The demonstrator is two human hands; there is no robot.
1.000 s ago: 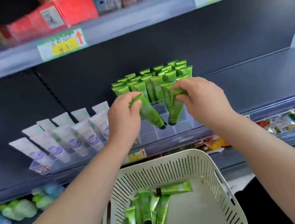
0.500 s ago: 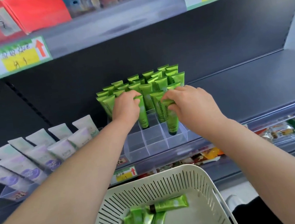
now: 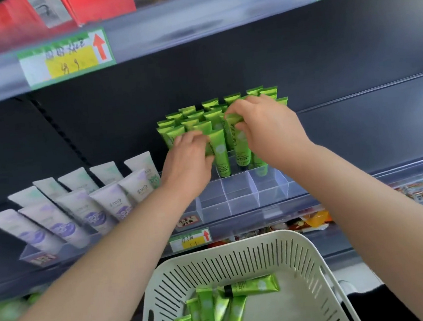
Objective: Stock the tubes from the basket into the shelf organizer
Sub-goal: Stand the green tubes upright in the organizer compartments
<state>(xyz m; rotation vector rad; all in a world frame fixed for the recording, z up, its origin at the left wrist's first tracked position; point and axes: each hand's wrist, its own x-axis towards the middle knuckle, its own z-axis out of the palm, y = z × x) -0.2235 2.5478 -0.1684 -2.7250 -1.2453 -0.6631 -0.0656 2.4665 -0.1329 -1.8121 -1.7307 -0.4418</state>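
A clear divided shelf organizer [image 3: 238, 199] stands on the middle shelf, its back rows filled with upright green tubes [image 3: 195, 117] and its front cells bare. My left hand [image 3: 188, 160] holds one green tube [image 3: 221, 156] upright in a cell, cap down. Beside it my right hand [image 3: 267, 130] pinches the top of another green tube [image 3: 240, 146], also standing cap down in the organizer. Below, a cream slotted basket [image 3: 242, 257] holds several more green tubes [image 3: 212, 316] lying loose.
Left of the organizer, white and purple tubes [image 3: 79, 209] lean in another clear tray. A shelf with price tags [image 3: 65, 58] and red boxes hangs overhead. Snack packets [image 3: 417, 191] lie on the lower shelf. Bare dark shelf stretches to the right.
Both hands have lowered their green tubes from above the organizer into its cells. The view has shifted, so the basket sits lower and more central.
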